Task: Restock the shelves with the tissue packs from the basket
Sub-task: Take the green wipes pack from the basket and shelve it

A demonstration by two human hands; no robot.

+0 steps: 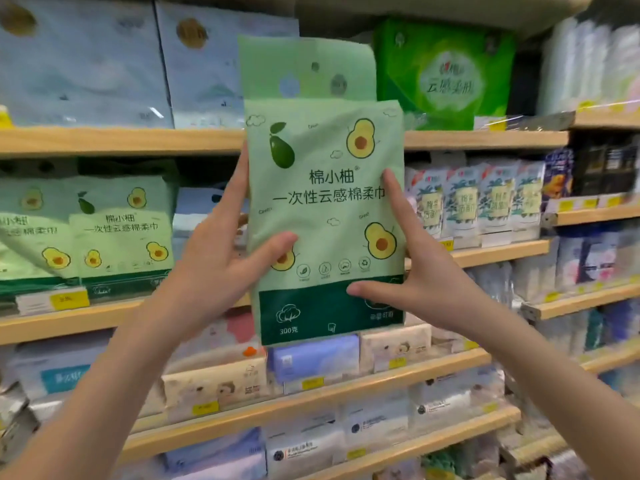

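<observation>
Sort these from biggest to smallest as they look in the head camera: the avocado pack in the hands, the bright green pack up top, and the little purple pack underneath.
1. Avocado pack, held by left hand and right hand; nearness to the camera enlarges it.
2. Bright green pack.
3. Purple pack.

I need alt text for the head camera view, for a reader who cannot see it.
Two bare hands, left hand and right hand, hold a light green avocado-print tissue pack upright before wooden store shelves. Matching packs stand on the second shelf at left.
</observation>
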